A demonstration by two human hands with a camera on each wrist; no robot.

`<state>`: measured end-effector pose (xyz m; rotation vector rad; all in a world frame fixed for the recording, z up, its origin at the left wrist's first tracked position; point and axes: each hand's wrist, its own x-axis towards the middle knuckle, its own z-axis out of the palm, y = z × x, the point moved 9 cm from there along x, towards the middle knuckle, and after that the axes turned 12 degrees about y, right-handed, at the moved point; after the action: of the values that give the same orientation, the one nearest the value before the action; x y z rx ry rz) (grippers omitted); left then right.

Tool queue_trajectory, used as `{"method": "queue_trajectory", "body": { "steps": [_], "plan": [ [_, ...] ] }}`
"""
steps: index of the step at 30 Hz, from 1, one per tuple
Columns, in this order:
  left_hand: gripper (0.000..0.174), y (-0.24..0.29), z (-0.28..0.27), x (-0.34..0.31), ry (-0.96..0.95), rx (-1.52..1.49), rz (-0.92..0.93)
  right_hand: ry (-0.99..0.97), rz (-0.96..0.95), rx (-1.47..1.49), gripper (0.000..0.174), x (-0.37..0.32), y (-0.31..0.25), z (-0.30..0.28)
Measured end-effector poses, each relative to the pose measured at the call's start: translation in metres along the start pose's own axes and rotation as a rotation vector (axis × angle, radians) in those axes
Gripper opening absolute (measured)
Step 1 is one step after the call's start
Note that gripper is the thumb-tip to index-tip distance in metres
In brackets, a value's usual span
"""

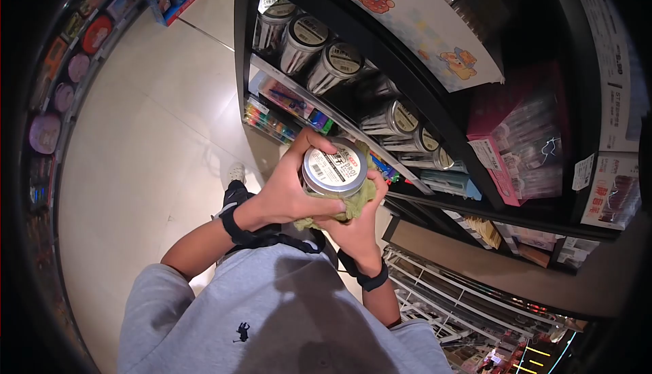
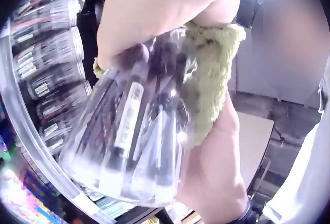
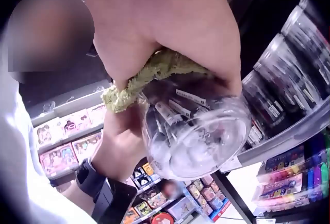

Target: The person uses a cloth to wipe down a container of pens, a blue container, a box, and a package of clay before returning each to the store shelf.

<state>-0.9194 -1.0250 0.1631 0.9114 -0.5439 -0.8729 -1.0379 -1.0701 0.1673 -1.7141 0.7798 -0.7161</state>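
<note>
A clear round jar [image 1: 334, 167] with a silver lid and printed label is held between both hands in front of the torso. My left hand [image 1: 288, 187] curls round its near-left side, thumb at the lid's edge. On the other side my right hand [image 1: 360, 228] grips a green cloth [image 1: 360, 201] against the jar. Dark and white stick-like items show through the jar [image 2: 126, 131] in the left wrist view. The right wrist view shows the cloth [image 3: 154, 72] bunched under the right hand [image 3: 170, 23], with the jar's clear base [image 3: 206, 141] facing the camera.
Similar jars [image 1: 339, 61] line a black shelf [image 1: 448, 204] ahead, with colourful packs [image 1: 272, 122] beneath. A pink box [image 1: 492, 163] stands on the right. White wire racks [image 1: 441, 292] are at lower right, another stocked shelf [image 1: 64, 95] at far left, and pale floor [image 1: 149, 109] between.
</note>
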Motion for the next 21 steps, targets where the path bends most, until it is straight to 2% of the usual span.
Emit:
{"method": "queue_trajectory", "body": {
  "steps": [3, 5, 7, 8, 10, 13, 15, 16, 17, 19, 20, 21],
  "plan": [
    [0.070, 0.006, -0.009, -0.002, 0.031, 0.028, 0.008, -0.004, -0.100, -0.094, 0.107, -0.005, -0.008, 0.010],
    [0.072, 0.011, -0.012, -0.001, 0.027, 0.039, 0.004, -0.002, -0.076, -0.078, 0.105, -0.007, -0.004, 0.012],
    [0.074, 0.014, -0.023, 0.002, 0.111, -0.175, -0.055, -0.043, 0.059, 0.019, 0.101, -0.006, 0.018, 0.017],
    [0.074, 0.016, -0.030, 0.003, 0.112, -0.164, -0.052, -0.085, 0.170, 0.086, 0.098, -0.005, 0.027, 0.021],
    [0.073, 0.014, -0.040, 0.002, 0.040, -0.197, -0.102, -0.135, 0.206, 0.206, 0.098, -0.004, 0.032, 0.033],
    [0.071, 0.010, -0.051, 0.000, -0.047, -0.239, -0.079, -0.200, 0.292, 0.396, 0.094, -0.002, 0.034, 0.051],
    [0.071, 0.017, -0.053, -0.001, -0.061, -0.236, -0.072, -0.208, 0.317, 0.552, 0.087, 0.000, 0.035, 0.060],
    [0.072, 0.025, -0.050, -0.002, -0.055, -0.290, -0.099, -0.173, 0.272, 0.591, 0.076, 0.002, 0.032, 0.061],
    [0.072, 0.029, -0.049, -0.002, -0.047, -0.347, -0.124, -0.171, 0.271, 0.593, 0.076, 0.002, 0.032, 0.061],
    [0.072, 0.029, -0.057, -0.004, -0.061, -0.294, -0.078, -0.073, 0.211, 0.487, 0.064, 0.005, 0.026, 0.052],
    [0.071, 0.028, -0.063, -0.004, -0.011, -0.273, -0.080, -0.034, 0.149, 0.331, 0.054, 0.006, 0.018, 0.046],
    [0.071, 0.026, -0.067, -0.003, 0.040, -0.253, -0.082, -0.032, 0.151, 0.326, 0.054, 0.007, 0.012, 0.045]
  ]
}}
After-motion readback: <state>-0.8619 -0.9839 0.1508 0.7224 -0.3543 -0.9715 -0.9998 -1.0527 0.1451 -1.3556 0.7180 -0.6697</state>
